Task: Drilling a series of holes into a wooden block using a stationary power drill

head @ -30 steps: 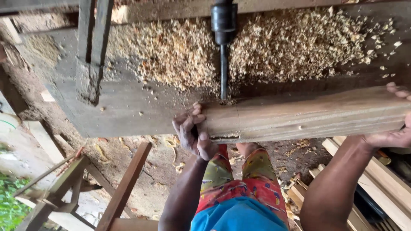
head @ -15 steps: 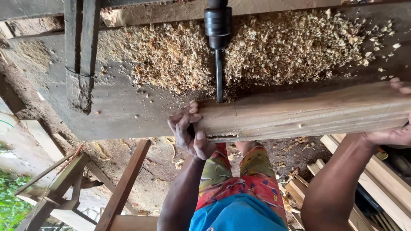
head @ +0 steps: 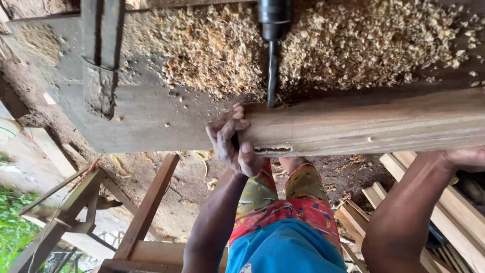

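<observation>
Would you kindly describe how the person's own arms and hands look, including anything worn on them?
Both arms are bare, with no sleeves in view, and no gloves, watch or rings show. The left hand has bare fingers with short nails. Only the wrist edge of the right hand shows at the frame's edge.

drill bit [head: 272,71] behind beam [head: 369,124], shavings [head: 353,45] beyond

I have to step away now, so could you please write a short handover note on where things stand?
Left hand: gripping the end of the long brown wooden beam on the grey worktable.
Right hand: under the beam's near edge, mostly out of view.
Black drill with its dark bit: tip at the beam's far edge near the left hand.
Pale wood shavings cover the table. Hole depth hidden.
</observation>
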